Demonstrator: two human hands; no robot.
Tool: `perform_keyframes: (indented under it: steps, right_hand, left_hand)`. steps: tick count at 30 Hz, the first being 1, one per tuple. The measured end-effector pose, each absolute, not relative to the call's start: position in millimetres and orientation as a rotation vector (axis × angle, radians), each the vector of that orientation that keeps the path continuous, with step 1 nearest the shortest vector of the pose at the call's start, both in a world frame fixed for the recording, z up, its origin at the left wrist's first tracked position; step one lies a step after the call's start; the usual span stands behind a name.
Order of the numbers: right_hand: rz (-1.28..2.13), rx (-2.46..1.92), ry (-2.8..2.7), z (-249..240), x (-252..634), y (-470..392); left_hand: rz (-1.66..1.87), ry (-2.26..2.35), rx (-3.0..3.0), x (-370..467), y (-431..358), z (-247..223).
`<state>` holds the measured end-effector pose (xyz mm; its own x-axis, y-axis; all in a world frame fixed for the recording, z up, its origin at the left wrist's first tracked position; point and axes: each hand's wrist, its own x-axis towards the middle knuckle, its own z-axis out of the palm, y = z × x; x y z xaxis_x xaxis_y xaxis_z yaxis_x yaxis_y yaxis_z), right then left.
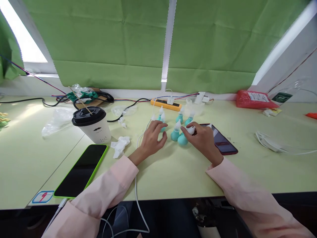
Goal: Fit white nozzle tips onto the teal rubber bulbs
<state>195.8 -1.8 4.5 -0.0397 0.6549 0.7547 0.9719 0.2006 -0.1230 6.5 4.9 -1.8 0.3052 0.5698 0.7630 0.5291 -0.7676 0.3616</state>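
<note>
In the head view, two arms in pink sleeves (109,185) reach over the bench (173,175) from its near edge. The left hand (152,137) is palm down, with bent fingers and the thumb held apart from them. Its fingertips are right by the bulbs (174,135) on the left, but whether they touch one is hard to tell. The right hand (201,137) turns in toward the left one. Its thumb and fingers pinch a white tip (190,130). A blue-green ball (182,139) sits just below that tip, and it is not clear if the two are joined. The bulbs stand in a small group between and behind the hands, blue-green below with pale tips on top.

Left of the hands is a white cup (99,134) with a black lid (89,116). A thin stick (78,98) pokes out of the lid, which hides what is inside. Far right, a red packet (255,99) lies beside a clear bottle (283,96) with a green label.
</note>
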Motion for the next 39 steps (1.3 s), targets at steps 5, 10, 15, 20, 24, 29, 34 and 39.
perform_keyframes:
  steps: [5,10,15,20,24,29,34,39]
  right_hand:
    - [-0.509,-1.470,-1.756,9.3,199.0,1.1]
    - [-0.285,-1.398,-1.837,14.5,197.9,0.4]
    - [-0.235,-1.349,-1.777,11.1,193.5,5.6]
    - [-0.221,-1.323,-1.758,8.2,191.2,7.6]
    - [-0.225,-1.300,-1.719,4.9,188.9,6.6]
    - [-0.091,-1.209,-1.777,-6.4,178.4,10.1]
    - [-0.004,-1.185,-1.833,-8.3,165.5,25.0]
    - [-0.013,-1.299,-1.953,-2.8,155.6,40.9]
  left_hand:
    - [1.080,1.044,2.374,21.3,3.0,-18.7]
    - [0.959,1.037,2.220,33.9,12.9,-35.2]
    - [1.013,1.207,2.200,46.5,27.5,-38.1]
    - [0.937,1.359,2.250,41.8,25.9,-23.6]
    - [0.936,1.579,2.342,21.9,17.2,-4.2]
    - [0.682,1.743,2.369,-3.9,15.0,12.2]
    - [0.373,1.694,2.385,-23.0,19.9,22.0]
    - [0.355,1.692,2.367,-41.0,27.0,29.7]
